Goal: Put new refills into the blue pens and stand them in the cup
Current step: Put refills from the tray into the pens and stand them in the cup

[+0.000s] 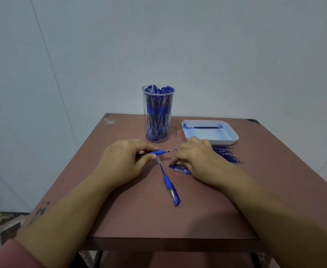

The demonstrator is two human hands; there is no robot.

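Now we see both hands low over the reddish table (207,213). Our left hand (124,161) is closed narrowly, thumb and forefinger pinching a pen section (158,152) by its blue grip, which lies level and points right; a thin refill tip with a small cap shows past it. Our right hand (195,159) is curled palm down, its fingertips right at that tip, though we cannot tell whether they actually pinch it. Under the same hand, a blue pen cap (180,169) lies on the table, touching or just beneath the fingers. A second pen (168,182), whole and capped, lies loose on the table between our hands, slanting toward us. Behind the hands stands the clear cup (157,115), full of upright blue pens. Right of it sits a white tray (234,137) with refills, and just in front of the tray a row of blue pens (226,154) lies partly hidden by our right hand.
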